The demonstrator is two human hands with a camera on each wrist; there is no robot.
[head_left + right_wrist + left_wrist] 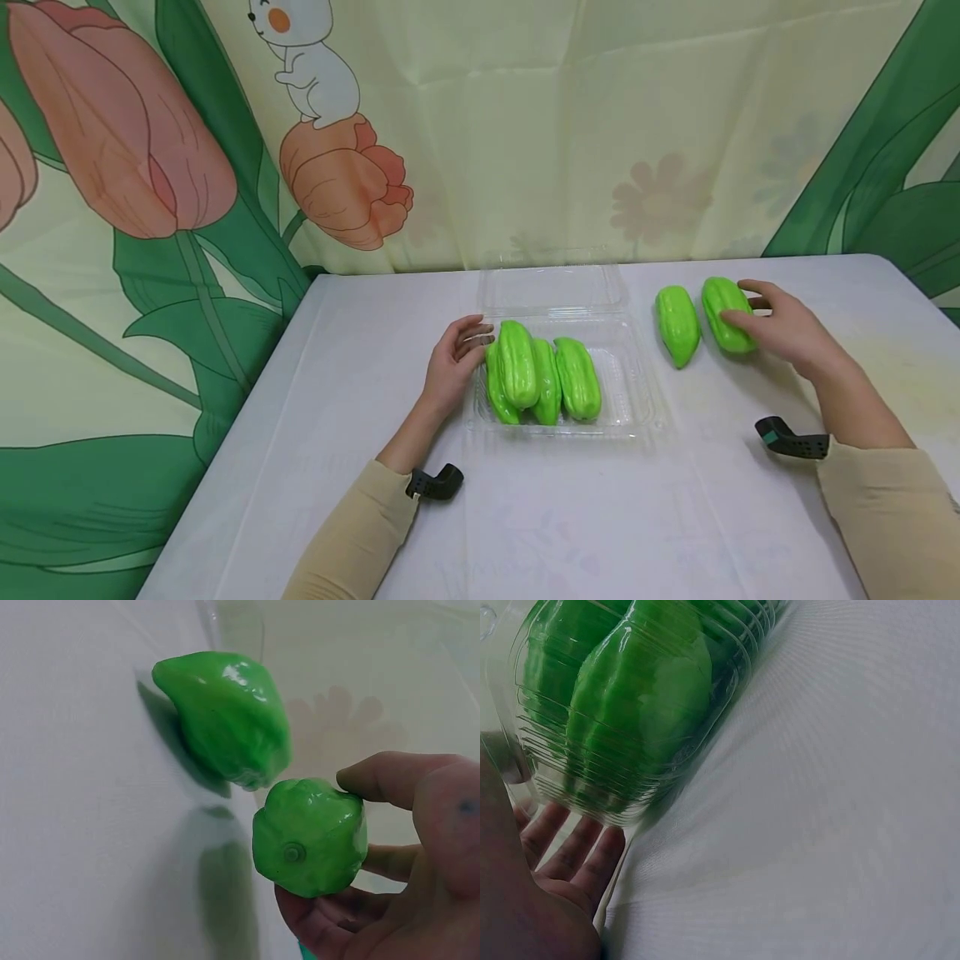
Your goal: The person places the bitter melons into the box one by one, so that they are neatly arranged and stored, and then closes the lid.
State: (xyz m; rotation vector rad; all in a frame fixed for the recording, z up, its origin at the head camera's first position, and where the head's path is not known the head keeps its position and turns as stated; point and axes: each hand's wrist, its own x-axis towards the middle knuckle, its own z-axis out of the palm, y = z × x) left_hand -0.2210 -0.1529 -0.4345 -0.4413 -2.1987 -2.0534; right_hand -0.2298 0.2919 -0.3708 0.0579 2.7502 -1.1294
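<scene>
we see two hands at work over a white-draped table (315,433), before a backdrop printed with tulips (120,125). the left hand (453,367) rests against the left wall of a clear plastic clamshell tray (637,400), fingers (574,851) straight and relaxed along the ribbed plastic, gripping nothing; it looks placed there to keep the light tray from sliding. the tray's lid (551,287) lies folded back toward the backdrop, so the tray stands open. inside it, four glossy green toy gourds (540,379) are packed side by side toward the left, one riding on top of its neighbours, leaving bare floor on the tray's right side.

well to the right of the tray, two more gourds lie on the cloth, close together but apart. the right hand (783,329) curls round the right-hand gourd (726,315), thumb (394,776) over its top and fingers beneath, as the wrist view shows by its stem end (310,836); whether it is lifted clear of the cloth we cannot tell. the other loose gourd (677,325) lies untouched just beside it, pointed tip toward us.
</scene>
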